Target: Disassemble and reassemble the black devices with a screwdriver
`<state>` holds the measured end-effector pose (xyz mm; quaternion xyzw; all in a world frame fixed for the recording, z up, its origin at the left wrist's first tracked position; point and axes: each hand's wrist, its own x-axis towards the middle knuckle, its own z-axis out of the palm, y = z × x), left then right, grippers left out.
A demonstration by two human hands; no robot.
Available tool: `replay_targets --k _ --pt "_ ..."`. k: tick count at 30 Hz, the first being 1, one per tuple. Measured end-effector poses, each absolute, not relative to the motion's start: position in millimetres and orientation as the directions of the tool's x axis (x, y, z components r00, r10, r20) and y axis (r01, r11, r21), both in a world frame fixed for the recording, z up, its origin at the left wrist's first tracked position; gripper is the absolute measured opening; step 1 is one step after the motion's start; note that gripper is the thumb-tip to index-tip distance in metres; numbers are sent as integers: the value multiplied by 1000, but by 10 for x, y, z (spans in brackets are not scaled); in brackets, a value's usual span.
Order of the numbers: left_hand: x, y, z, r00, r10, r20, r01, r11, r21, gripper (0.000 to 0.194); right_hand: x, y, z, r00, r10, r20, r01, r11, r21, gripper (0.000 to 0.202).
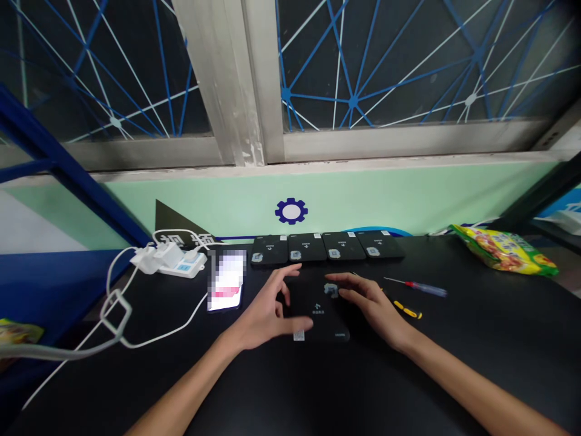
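Note:
A flat black rectangular device point(318, 307) with rounded corners lies on the black table in front of me. It bears a white logo, a small code label at its lower left and a silvery patch near its upper right. My left hand point(275, 306) is at its left side with fingers apart, the thumb reaching over the lower left part. My right hand point(370, 303) is at the upper right, fingers stretched toward the silvery patch point(331, 290). Whether those fingertips press on the surface I cannot tell.
Several similar black devices point(306, 247) stand in a row along the wall. Left are a lit phone point(227, 281) and a white power strip point(184, 264) with cables. Right are a screwdriver point(426, 289), a yellow-black tool point(407, 309) and a snack bag point(503, 249).

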<state>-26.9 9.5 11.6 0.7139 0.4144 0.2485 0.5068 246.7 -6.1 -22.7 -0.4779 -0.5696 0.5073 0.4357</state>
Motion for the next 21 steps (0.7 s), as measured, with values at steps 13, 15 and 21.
replay_targets --k 13,15,21 --pt "-266 47 96 613 787 66 447 -414 793 125 2483 -56 -268 -164 986 21 60 31 -998 35" --pt "-262 47 95 610 790 68 448 -414 792 125 2481 -54 -271 -162 987 22 45 29 -999 35" --pt "-258 53 87 620 780 88 445 -441 779 126 2488 -40 -285 -122 992 30 55 37 -998 36"
